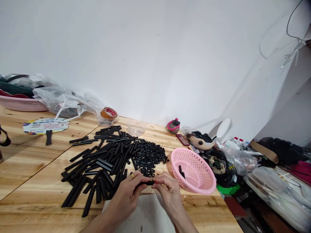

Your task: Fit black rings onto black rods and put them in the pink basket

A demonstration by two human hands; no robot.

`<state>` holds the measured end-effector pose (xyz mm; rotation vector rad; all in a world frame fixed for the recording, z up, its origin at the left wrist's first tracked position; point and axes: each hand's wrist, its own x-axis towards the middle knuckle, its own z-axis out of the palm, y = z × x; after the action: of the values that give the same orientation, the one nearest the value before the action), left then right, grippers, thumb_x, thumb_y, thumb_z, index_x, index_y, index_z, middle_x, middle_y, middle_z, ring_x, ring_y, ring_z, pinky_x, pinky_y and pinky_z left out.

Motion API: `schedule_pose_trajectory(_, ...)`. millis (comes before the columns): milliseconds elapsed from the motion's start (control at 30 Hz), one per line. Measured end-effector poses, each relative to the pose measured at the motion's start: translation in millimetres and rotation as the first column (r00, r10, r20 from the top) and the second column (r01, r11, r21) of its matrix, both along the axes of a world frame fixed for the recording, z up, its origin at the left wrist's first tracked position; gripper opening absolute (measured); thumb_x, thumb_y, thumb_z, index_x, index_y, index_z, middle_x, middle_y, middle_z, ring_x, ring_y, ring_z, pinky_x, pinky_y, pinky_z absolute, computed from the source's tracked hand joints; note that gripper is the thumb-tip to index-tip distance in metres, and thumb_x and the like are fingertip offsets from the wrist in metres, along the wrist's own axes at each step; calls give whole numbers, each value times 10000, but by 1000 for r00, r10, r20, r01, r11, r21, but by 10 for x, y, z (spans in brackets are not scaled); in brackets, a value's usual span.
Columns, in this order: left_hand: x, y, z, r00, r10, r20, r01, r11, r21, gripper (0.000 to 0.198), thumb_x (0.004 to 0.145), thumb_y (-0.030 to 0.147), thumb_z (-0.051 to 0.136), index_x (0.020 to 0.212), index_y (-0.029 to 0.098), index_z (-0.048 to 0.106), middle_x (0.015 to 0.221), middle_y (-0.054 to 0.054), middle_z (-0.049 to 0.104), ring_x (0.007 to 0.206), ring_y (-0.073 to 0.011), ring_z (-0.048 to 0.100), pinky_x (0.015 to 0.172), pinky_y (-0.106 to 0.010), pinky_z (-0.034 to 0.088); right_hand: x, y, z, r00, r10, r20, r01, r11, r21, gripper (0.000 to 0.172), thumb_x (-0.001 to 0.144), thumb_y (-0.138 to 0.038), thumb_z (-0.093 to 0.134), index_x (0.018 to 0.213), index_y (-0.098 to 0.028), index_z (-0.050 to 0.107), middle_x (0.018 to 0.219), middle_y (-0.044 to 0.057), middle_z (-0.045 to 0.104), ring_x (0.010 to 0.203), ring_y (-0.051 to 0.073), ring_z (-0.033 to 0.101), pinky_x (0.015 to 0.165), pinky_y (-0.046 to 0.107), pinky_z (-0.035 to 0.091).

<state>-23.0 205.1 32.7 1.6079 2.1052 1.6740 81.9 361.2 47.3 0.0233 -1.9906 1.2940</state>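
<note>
Head view: wooden workbench (36, 174) under long black plastic tubes (97, 171), heaped left of a mound of short black pieces (149, 157), pink plastic basket (193, 171) just right, its rim near the right hand (170, 194); white sheet (145, 216) beneath the wrists, cut off by the frame's bottom edge; left hand (123, 194) and right hand closely pinching one short black tube (148, 183) between them, its ends hidden by the fingers, mound just beyond
</note>
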Motion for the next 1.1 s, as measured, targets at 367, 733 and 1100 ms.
schedule_pose_trajectory(367, -193, 136, 154, 798, -47, 601, 28, 999, 40, 270, 785, 400, 715, 945, 186, 675, 788, -23, 679, 746, -166, 603, 684, -248, 473, -139, 65, -83, 956, 153, 250, -40, 914, -405, 239, 720, -396, 793, 755, -168, 729, 647, 9, 637, 582, 137, 574, 598, 257, 443)
schedule_pose_trajectory(733, -22, 29, 435, 610, -144, 779, 127, 988, 83, 501, 702, 524, 767, 991, 117, 723, 696, 21, 539, 602, -81, 422, 572, -190, 347, 36, 102, 259, 942, 269, 203, -143, 865, -481, 377, 791, -483, 730, 992, -165, 739, 930, 92, 712, 800, 178, 651, 715, 300, 531)
schedule_pose_trajectory(1100, 198, 117, 356, 871, -131, 473, 222, 965, -143, 253, 715, 388, 690, 738, 137, 714, 669, 6, 612, 648, -147, 498, 601, -227, 367, 169, -86, 197, 940, 257, 223, -140, 890, -434, 295, 725, -407, 779, 910, -177, 785, 729, 41, 681, 586, 130, 575, 580, 267, 475)
